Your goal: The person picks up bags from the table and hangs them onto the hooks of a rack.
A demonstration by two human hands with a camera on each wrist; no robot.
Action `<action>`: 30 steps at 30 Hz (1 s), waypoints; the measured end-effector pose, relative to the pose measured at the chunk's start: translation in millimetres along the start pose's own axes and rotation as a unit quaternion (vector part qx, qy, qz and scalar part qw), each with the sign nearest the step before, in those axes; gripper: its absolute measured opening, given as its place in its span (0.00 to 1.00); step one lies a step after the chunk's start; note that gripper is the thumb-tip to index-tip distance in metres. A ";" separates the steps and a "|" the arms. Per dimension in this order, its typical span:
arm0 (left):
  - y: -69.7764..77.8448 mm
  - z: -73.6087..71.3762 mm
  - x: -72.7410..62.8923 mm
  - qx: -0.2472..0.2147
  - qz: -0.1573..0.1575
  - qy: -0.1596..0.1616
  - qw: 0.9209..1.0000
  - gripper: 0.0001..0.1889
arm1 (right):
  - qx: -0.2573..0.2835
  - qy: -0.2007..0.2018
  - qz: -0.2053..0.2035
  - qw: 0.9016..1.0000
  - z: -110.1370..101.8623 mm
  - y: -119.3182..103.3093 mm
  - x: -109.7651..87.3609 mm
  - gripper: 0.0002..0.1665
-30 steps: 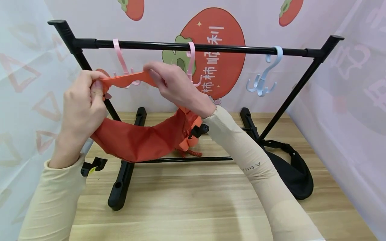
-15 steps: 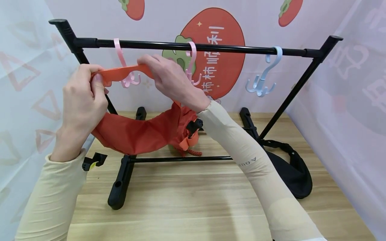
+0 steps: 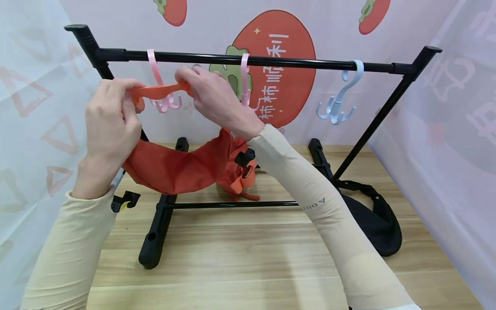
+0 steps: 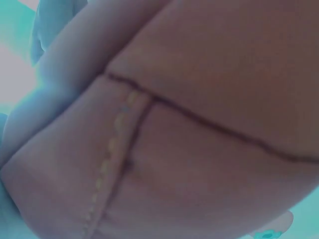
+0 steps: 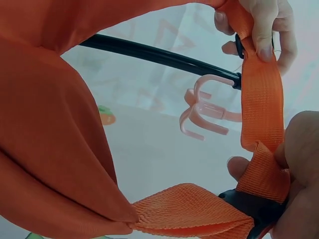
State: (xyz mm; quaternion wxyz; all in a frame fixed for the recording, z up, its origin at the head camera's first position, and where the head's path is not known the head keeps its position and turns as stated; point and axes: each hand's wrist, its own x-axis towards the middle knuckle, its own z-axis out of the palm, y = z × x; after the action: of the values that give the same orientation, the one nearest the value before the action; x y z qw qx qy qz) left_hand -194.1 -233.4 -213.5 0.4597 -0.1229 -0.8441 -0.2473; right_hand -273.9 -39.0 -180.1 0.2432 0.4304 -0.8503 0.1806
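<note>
An orange-red fabric bag (image 3: pixel 178 168) hangs below my two hands by its orange webbing strap (image 3: pixel 159 91). My left hand (image 3: pixel 110 116) pinches the strap at its left end, thumb over the webbing. My right hand (image 3: pixel 215 97) grips the strap farther right, beside a black buckle (image 5: pixel 251 206) in the right wrist view. Between the hands the strap stays stretched, just in front of a pink claw hook (image 3: pixel 166 102). This hook hangs on the black rail (image 3: pixel 286 62) by its stem. Fabric blurs most of the left wrist view.
A second pink hook (image 3: pixel 245 79) hangs mid-rail, partly behind my right hand. Farther right on the rail is a light-blue hook (image 3: pixel 337 99). A black bag (image 3: pixel 377 228) lies on the wooden table (image 3: pixel 240 262) at the right rack foot. A lower crossbar (image 3: pixel 232 205) joins the feet.
Both hands have risen, carrying the bag up with them. My right hand has also shifted left, nearer the left pink hook. The strap is still held in both hands.
</note>
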 end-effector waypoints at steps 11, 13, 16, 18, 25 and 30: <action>-3.0 5.9 5.7 0.001 -0.026 0.001 1.000 0.18 | 0.016 -0.016 0.016 1.000 7.7 -0.6 8.4 0.15; -3.8 6.9 6.0 0.002 -0.030 -0.001 1.000 0.18 | 0.022 -0.018 0.023 0.999 8.7 0.4 8.9 0.15; -5.8 8.3 6.1 0.002 -0.036 -0.004 0.999 0.18 | 0.032 -0.020 0.029 0.999 10.6 1.2 9.4 0.15; -7.6 8.9 5.6 0.004 -0.041 -0.006 0.999 0.18 | 0.036 -0.020 0.028 0.999 12.2 1.4 9.7 0.15; -13.2 10.4 4.2 -0.001 -0.052 -0.007 0.999 0.18 | 0.063 -0.028 0.030 0.997 16.1 2.4 9.7 0.16; -16.1 10.5 3.0 0.000 -0.061 -0.016 0.998 0.19 | 0.070 -0.033 0.035 0.996 18.5 3.3 7.7 0.17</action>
State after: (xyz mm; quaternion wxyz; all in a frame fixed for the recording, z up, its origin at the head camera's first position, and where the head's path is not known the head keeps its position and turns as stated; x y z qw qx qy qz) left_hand -210.3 -241.5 -220.7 0.4301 -0.0751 -0.8572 -0.2732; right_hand -285.3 -51.6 -191.2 0.1781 0.4224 -0.8576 0.2334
